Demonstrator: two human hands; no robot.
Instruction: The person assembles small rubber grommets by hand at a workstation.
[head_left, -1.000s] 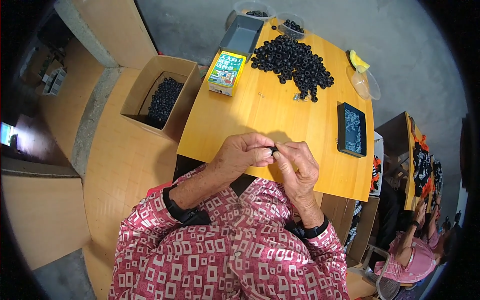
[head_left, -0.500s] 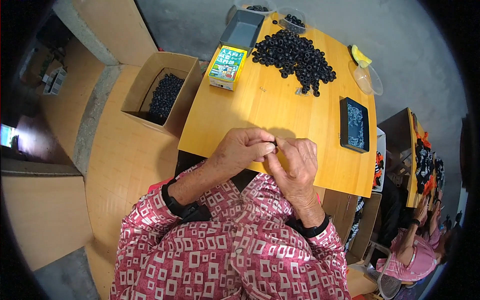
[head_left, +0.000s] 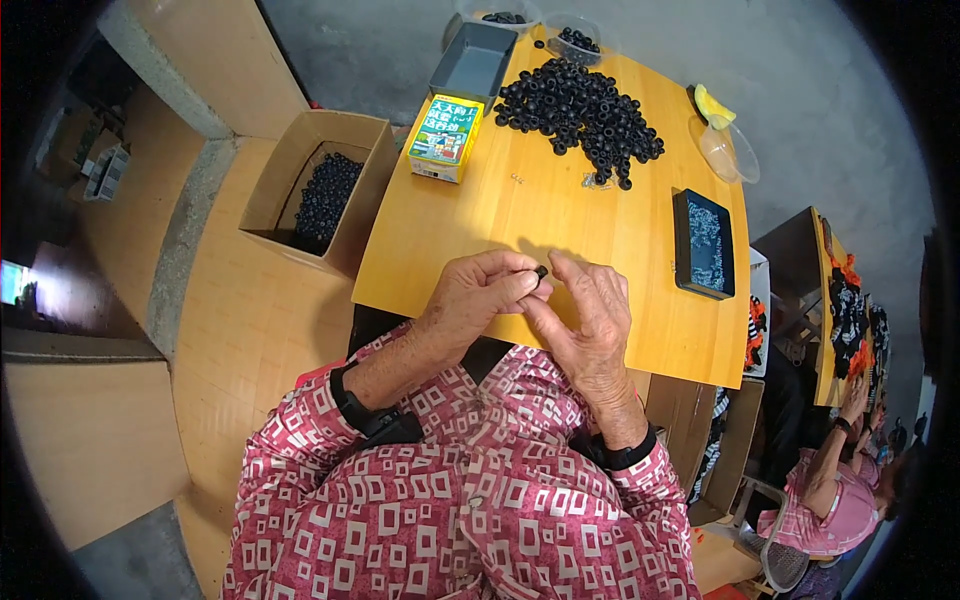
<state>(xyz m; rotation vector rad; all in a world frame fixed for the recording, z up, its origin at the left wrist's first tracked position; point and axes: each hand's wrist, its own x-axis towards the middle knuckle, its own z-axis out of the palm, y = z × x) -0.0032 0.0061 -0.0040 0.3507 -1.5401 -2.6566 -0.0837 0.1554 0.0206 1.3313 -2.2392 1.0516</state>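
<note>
A small black ring-like part (head_left: 541,271) is pinched between the thumb and index finger of my left hand (head_left: 482,296), over the near edge of the wooden table (head_left: 455,235). Close on its right is my right hand (head_left: 588,322), its thumb and index finger spread around the part with a gap between them. I see nothing in the right hand; its thumb tip comes near the left fingers. A big heap of black ring-like parts (head_left: 580,110) lies farther back. Toward the right stands a black tray (head_left: 704,285) with many tiny shiny pieces.
At the table's far left are a yellow-green carton (head_left: 441,145) and a grey tray (head_left: 472,62). Clear bowls (head_left: 573,28) sit behind the heap. A cardboard box (head_left: 370,200) with black parts stands on the left. Another person (head_left: 815,495) works at the right.
My right fingers have parted from the black part and spread. The left hand still pinches it, now more exposed. The view has shifted slightly.
</note>
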